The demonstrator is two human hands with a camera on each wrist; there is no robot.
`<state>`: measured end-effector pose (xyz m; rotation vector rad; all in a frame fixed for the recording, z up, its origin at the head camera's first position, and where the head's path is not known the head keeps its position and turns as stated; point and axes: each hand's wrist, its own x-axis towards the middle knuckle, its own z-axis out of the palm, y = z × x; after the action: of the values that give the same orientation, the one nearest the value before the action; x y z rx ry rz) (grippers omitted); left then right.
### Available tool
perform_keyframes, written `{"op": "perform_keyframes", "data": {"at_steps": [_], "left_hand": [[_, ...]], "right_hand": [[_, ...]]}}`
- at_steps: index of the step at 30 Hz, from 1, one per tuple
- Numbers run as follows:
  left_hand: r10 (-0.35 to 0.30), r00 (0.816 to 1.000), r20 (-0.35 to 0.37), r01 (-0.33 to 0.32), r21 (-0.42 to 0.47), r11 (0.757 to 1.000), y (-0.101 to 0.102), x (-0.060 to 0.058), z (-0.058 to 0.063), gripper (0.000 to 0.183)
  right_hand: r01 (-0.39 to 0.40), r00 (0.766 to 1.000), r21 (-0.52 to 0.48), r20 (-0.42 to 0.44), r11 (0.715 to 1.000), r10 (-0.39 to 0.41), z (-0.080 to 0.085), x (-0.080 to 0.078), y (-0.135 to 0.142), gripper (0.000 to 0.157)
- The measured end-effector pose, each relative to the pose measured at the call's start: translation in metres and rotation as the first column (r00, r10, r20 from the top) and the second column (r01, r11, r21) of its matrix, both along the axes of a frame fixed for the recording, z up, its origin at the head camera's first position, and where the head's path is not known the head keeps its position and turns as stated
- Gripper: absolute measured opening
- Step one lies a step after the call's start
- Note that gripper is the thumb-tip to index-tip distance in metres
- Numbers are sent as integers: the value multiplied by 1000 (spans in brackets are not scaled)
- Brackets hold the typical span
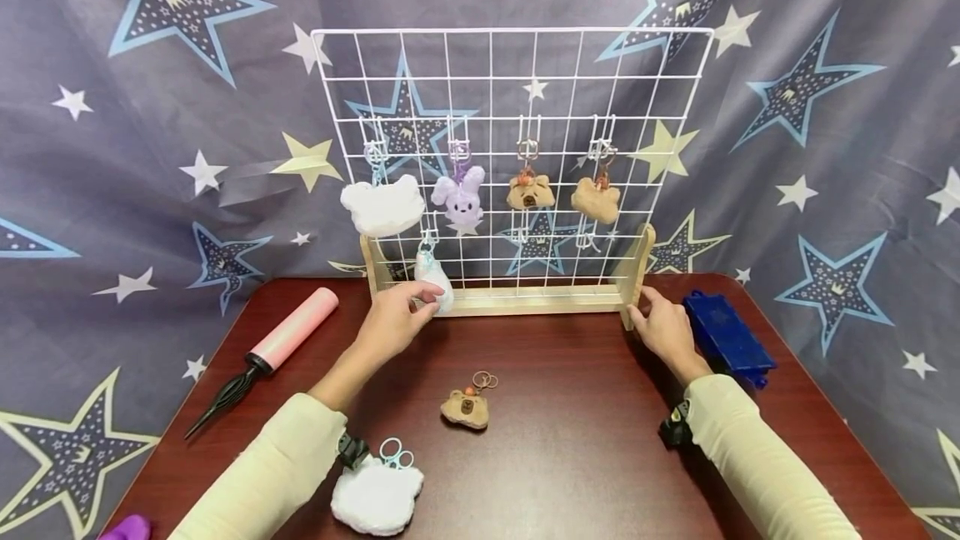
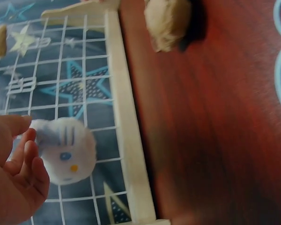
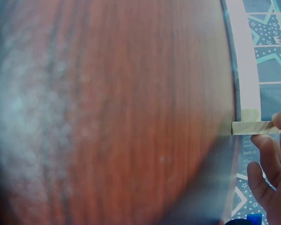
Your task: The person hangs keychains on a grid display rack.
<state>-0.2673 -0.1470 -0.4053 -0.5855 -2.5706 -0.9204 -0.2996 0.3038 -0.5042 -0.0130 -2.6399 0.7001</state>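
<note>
A white plush keychain [image 1: 442, 280] hangs tilted from a lower hook of the white wire grid rack [image 1: 491, 73]. My left hand [image 1: 393, 315] pinches its edge between thumb and fingers. The left wrist view shows the plush [image 2: 70, 154] with a yellow nose, a blue eye and stripes. At the rack's right end, my right hand [image 1: 663, 327] grips the wooden leg [image 3: 255, 127] between thumb and fingers. Along the upper hooks hang a white plush [image 1: 384, 205], a lilac bunny plush [image 1: 463, 198] and two brown plush keychains, one facing forward [image 1: 531, 192] and one turned away [image 1: 596, 200].
On the dark red table [image 1: 555, 440] lie a brown plush keychain [image 1: 467, 410] and a white plush [image 1: 377, 497] with light-blue rings. A pink hand pump [image 1: 296, 327] is at the left, a dark blue folded item [image 1: 727, 336] at the right. Star-patterned cloth [image 1: 247, 107] hangs behind.
</note>
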Motion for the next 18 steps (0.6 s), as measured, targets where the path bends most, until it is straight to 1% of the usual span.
{"op": "perform_keyframes", "data": {"at_steps": [3, 5, 8, 10, 12, 15, 18], "left_hand": [[-51, 998, 36, 53, -56, 997, 6, 2, -4, 20], [-83, 995, 59, 89, -103, 991, 10, 3, -7, 20], [-117, 986, 122, 136, -155, 979, 16, 5, -10, 20], [-136, 976, 172, 168, -187, 968, 20, 6, -12, 20], [-155, 960, 233, 205, -207, 957, 23, 7, -15, 20], [-188, 938, 291, 268, -265, 926, 27, 6, -21, 21], [-214, 915, 341, 327, -319, 890, 30, 6, -27, 23]], "right_hand": [[5, 1000, 1, -3, 1000, -5, 0, 0, 1, 41], [8, 1000, 0, -3, 1000, -8, 0, 0, 1, 41], [7, 1000, -1, -3, 1000, -7, -1, 0, 2, 41], [6, 1000, 4, -6, 1000, -6, -2, -1, 2, 41], [6, 1000, 6, -10, 1000, -6, -2, -1, 1, 41], [5, 1000, 6, -14, 1000, -5, -2, -1, 1, 40], [7, 1000, 0, -8, 1000, -7, -2, -1, -1, 40]]}}
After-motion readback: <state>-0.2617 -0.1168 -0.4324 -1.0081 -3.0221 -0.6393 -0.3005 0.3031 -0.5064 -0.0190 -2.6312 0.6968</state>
